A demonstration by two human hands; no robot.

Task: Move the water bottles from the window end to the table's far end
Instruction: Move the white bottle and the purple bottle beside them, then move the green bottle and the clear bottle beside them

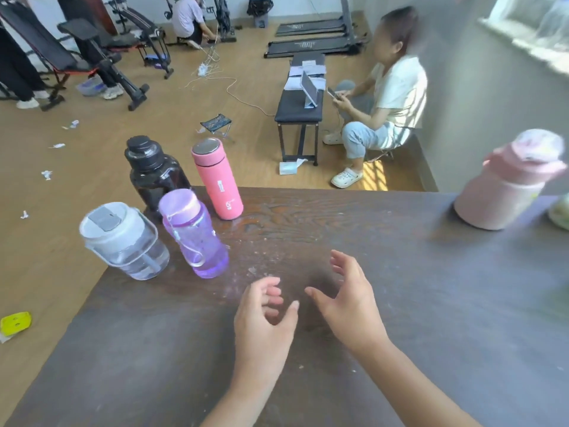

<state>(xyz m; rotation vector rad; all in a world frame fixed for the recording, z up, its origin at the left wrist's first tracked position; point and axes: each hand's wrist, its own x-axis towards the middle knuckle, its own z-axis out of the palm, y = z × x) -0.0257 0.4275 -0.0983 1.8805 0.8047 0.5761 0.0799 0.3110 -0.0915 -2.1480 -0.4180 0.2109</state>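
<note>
Several bottles stand grouped at the left corner of the dark wooden table [338, 349]: a clear jug with a white lid [123, 241], a purple bottle [197, 235], a black bottle [152, 171] and a coral-pink flask [218, 180]. A pale pink bottle [508, 183] stands apart at the right, near the window side, blurred. My left hand [261, 322] and my right hand [348, 297] hover over the table's middle, close together, fingers apart, holding nothing. Both are right of the purple bottle and far left of the pale pink one.
A pale greenish object [560, 214] lies at the table's right edge. Beyond the table a person sits on a low stool [381, 97] beside a black bench [300, 100]. Exercise machines [92, 53] and other people fill the far floor.
</note>
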